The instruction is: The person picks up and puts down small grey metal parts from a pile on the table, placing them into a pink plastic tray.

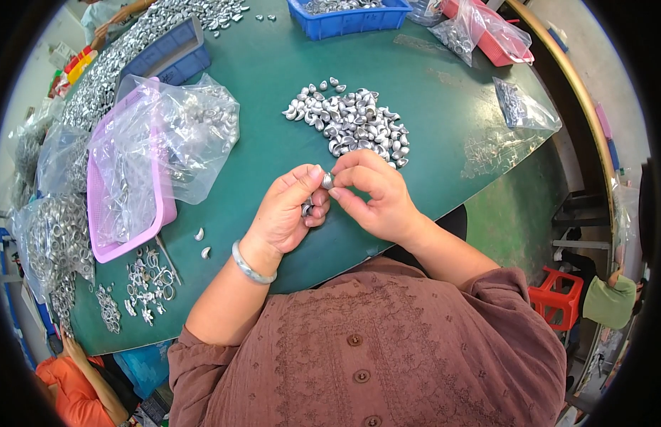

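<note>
Between the fingertips of both hands sits a small silver curved metal piece (327, 181). My left hand (291, 203) is closed, its thumb and forefinger at that piece, and more silver pieces (307, 208) rest in its curled fingers. My right hand (373, 192) pinches the same small piece from the other side. Just beyond my hands lies a loose pile of silver curved metal pieces (362, 124) on the green table (263, 92). Two similar single pieces (199, 234) lie apart, left of my left forearm.
At left, a purple basket (163, 213) holds clear plastic bags. Rings and small metal parts (151, 281) lie in front of it. Blue bins (348, 23) and a large metal heap (96, 89) stand farther back. A person in orange (74, 391) sits lower left; a red stool (558, 295) stands right.
</note>
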`<action>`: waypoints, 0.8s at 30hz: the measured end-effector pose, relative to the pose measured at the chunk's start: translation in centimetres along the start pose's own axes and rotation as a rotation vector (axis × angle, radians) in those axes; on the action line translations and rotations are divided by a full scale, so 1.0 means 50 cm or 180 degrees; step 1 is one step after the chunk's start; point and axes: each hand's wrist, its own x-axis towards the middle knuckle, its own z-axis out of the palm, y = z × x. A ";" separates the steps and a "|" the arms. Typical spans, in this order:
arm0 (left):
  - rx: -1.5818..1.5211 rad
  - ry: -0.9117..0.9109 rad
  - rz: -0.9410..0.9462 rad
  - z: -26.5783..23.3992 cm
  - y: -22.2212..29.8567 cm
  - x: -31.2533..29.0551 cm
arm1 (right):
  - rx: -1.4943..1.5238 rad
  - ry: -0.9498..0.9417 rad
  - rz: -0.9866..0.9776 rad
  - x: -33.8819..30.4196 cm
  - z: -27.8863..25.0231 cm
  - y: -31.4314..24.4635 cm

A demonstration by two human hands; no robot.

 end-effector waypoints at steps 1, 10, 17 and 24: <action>0.0008 0.0014 -0.0004 0.000 0.000 0.000 | -0.0022 0.0005 -0.0011 0.000 0.000 -0.001; -0.0351 0.0143 -0.0001 0.001 -0.003 0.000 | -0.0014 0.0036 -0.0062 0.007 -0.010 -0.003; -0.0772 0.0075 0.0198 0.023 0.052 -0.040 | -0.0948 0.0026 0.0024 0.051 -0.045 0.044; 0.0302 0.0811 0.1753 0.015 0.226 -0.135 | -0.2074 -0.0636 -0.0239 0.107 -0.024 0.077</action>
